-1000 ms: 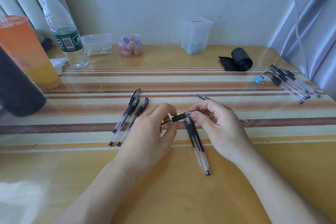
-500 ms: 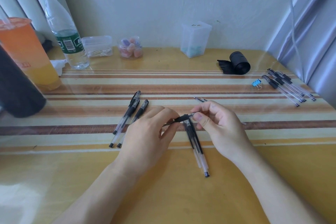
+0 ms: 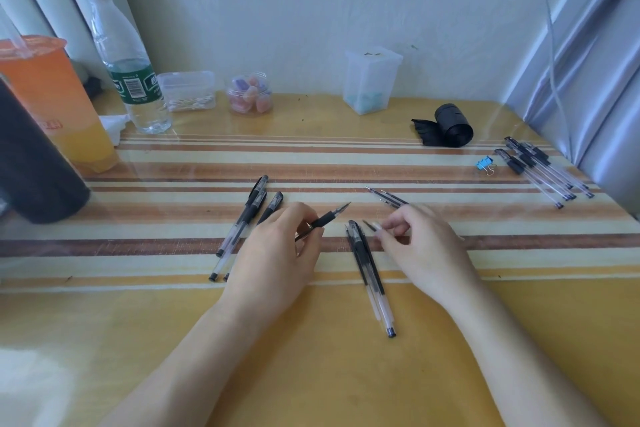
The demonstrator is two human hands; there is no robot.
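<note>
Head view over a glossy, striped yellow surface (image 3: 329,364) scattered with pens and pen parts.

The left hand (image 3: 277,263) pinches a pen (image 3: 323,220) between thumb and fingers at its black rubber grip. The pen is raised just off the surface, with its metal tip pointing up and to the right. Its rear end is hidden behind the hand.

The right hand (image 3: 422,246) is blurred, with its fingers curled. A thin dark sliver (image 3: 369,225) sits at its fingertips, but it is not possible to tell whether the hand pinches it.

Two capped pens (image 3: 369,274) lie between the hands, touching side by side. Three pens (image 3: 247,222) lie just left of the left hand. Loose refills (image 3: 388,198) lie just beyond the right hand.

The held pen is probably light and stiff, and its clear plastic barrel looks smooth enough to slip. The rubber grip seems the surest place to hold it. The fine tip looks delicate and is best left untouched. Any loose part set down here would likely roll.
</note>
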